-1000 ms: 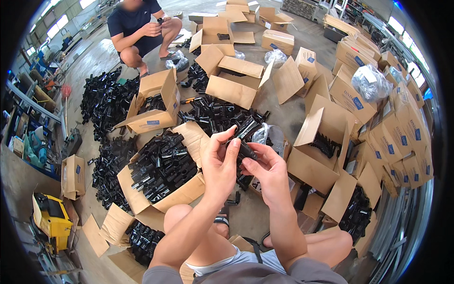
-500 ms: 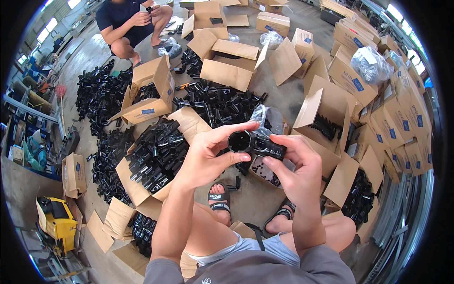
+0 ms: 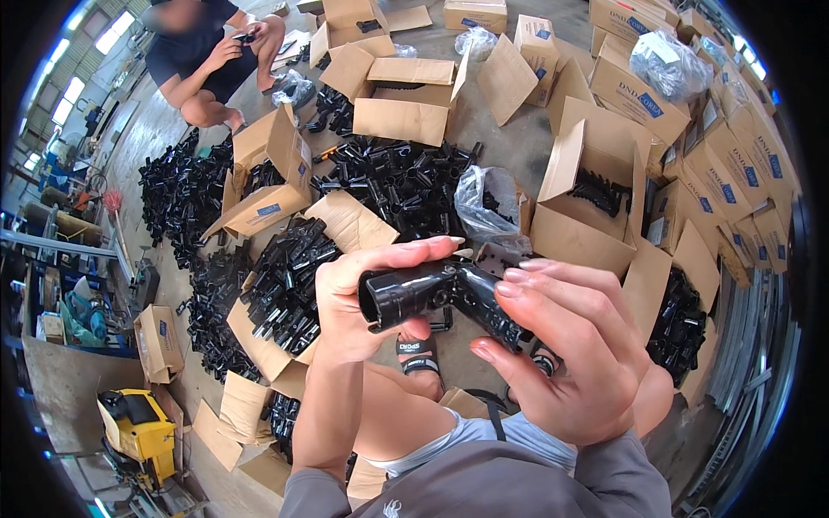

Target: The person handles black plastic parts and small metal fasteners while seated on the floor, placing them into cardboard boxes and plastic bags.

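I hold a glossy black angled pipe fitting (image 3: 408,293) up before me, its open tube end pointing left. My left hand (image 3: 344,289) is closed round the tube end, with fingers over the top and the thumb underneath. The lower right arm of the fitting lies between the thumb and fingers of my right hand (image 3: 574,345), which partly hide it. Below and left, a carton (image 3: 259,345) is heaped with similar black fittings (image 3: 294,281). Beyond my hands, more black fittings (image 3: 389,186) lie piled on the floor.
Open cartons (image 3: 596,194) stand to the right, with stacked closed cartons (image 3: 725,186) behind. A plastic bag (image 3: 484,203) lies beyond my hands. At the far left a person (image 3: 203,65) crouches, holding a small black part. A yellow machine (image 3: 147,432) stands at lower left, long metal profiles (image 3: 743,397) at right.
The fitting has turned from its open end facing me to a side-on view, its right arm tilting down. My right hand has come closer, its fingers more spread. The whole view has shifted slightly.
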`<action>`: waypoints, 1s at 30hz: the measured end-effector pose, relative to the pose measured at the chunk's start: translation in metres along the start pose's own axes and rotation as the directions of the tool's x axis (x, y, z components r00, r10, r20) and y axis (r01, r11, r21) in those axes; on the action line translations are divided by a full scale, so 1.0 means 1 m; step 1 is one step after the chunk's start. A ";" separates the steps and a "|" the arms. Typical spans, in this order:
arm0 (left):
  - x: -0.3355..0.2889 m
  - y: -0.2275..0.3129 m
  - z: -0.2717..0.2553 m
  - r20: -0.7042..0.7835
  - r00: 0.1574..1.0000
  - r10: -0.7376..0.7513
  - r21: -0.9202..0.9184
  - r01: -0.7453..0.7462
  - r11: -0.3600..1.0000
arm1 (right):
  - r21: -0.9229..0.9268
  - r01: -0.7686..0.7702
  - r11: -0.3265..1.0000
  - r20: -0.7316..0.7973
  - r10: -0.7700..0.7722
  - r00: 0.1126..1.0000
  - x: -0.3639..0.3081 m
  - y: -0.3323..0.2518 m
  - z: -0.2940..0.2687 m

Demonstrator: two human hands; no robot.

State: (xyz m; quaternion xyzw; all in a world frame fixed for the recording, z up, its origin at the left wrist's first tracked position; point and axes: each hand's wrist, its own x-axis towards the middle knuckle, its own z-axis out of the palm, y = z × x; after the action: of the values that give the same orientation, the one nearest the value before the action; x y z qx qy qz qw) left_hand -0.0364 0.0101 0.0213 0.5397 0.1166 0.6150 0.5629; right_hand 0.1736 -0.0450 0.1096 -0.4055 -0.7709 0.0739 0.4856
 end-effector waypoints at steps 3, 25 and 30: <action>0.000 -0.002 -0.003 -0.001 1.000 -0.006 -0.012 0.006 1.000 | -0.037 0.000 0.999 0.034 0.002 0.999 0.004 0.003 -0.001; 0.007 -0.005 0.006 -0.221 0.911 -0.348 0.120 0.379 0.917 | 0.589 -0.515 0.623 0.257 0.459 0.850 -0.020 0.069 0.036; 0.007 -0.009 0.008 -0.272 0.875 -0.400 0.113 0.442 0.890 | 0.661 -0.455 0.597 0.246 0.401 0.882 -0.030 0.088 0.044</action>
State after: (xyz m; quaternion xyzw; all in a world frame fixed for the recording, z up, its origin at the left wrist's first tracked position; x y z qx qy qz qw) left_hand -0.0234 0.0148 0.0216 0.4689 0.3512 0.5259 0.6166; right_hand 0.1929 0.0046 0.0217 -0.3600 -0.5801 0.4897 0.5423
